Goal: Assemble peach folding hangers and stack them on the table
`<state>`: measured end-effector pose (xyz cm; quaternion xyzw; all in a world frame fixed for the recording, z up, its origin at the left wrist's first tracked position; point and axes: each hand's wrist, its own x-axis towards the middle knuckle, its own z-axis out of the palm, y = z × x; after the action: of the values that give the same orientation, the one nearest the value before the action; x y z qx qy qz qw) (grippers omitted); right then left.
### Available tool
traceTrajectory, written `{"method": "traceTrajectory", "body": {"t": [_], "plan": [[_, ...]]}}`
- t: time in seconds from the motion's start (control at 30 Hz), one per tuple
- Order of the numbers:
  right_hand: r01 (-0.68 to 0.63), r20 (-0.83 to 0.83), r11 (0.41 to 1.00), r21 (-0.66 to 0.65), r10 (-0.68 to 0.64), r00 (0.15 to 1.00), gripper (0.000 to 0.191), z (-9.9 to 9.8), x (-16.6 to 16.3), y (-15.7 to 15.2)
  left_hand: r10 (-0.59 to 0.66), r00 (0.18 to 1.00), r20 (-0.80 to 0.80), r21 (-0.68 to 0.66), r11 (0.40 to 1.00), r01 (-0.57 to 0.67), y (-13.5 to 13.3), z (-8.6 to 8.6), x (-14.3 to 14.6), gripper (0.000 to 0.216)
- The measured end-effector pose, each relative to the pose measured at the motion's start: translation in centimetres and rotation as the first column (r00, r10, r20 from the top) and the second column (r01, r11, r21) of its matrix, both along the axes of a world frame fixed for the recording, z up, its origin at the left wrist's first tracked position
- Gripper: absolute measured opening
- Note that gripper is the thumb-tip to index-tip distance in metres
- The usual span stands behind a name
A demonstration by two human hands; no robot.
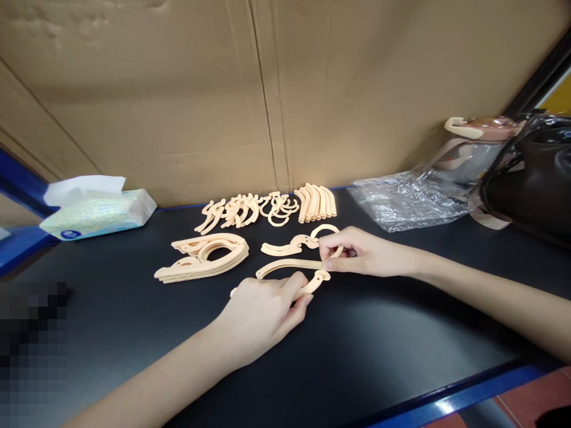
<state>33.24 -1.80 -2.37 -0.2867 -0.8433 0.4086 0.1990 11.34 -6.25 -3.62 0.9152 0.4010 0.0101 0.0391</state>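
Mid-table, left hand (267,306) grips a cream plastic hanger arm (316,282); right hand (361,252) pinches a partly hidden cream piece (339,252) at its right end. Stacked hanger parts (209,270) sit left, bent tubes (314,203) far.

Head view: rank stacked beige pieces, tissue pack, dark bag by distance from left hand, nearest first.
From the left hand:
1. Stacked beige pieces: just beyond, slightly left.
2. Tissue pack: far left.
3. Dark bag: far right.

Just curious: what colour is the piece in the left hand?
The piece is pale peach-beige, in head view.
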Motion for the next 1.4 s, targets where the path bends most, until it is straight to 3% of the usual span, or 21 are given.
{"method": "traceTrajectory", "body": {"t": [0.37,0.77,1.0,1.1,1.23,1.33,1.4], "plan": [[-0.009,-0.004,1.0,0.006,0.009,1.0,0.026,-0.1,0.1,0.0,0.003,1.0,-0.006,-0.016,1.0,-0.003,0.0,-0.1,0.0,0.022],[-0.008,-0.016,0.997,-0.075,0.007,1.0,0.017,0.3,-0.4,-0.7,-0.036,0.999,0.012,0.006,0.999,0.036,0.0,-0.1,-0.2,0.02],[-0.005,0.029,1.0,0.012,0.005,1.0,0.018,0.0,-0.6,-1.0,-0.03,0.996,0.088,-0.108,0.993,0.039,0.0,0.4,-0.6,0.018],[-0.013,0.05,0.992,0.126,0.007,0.999,0.015,-0.2,-1.1,-1.4,0.018,0.985,0.17,-0.202,0.979,0.017,-0.2,0.9,-0.8,0.015],[-0.031,0.092,0.96,0.28,0.006,0.996,0.012,-0.3,-1.8,-2.4,0.181,0.93,0.319,-0.418,0.908,-0.033,-0.5,1.2,-0.7,0.023],[0.063,0.069,0.922,0.383,-0.097,0.993,0.013,-0.8,-1.9,-2.8,0.367,0.823,0.433,-0.657,0.754,0.01,-0.5,1.1,-0.4,0.023],[0.168,-0.004,0.864,0.475,-0.189,0.982,0.029,-1.2,-1.7,-2.8,0.505,0.719,0.477,-0.771,0.633,0.067,-0.4,1.3,-0.3,0.022]]}}
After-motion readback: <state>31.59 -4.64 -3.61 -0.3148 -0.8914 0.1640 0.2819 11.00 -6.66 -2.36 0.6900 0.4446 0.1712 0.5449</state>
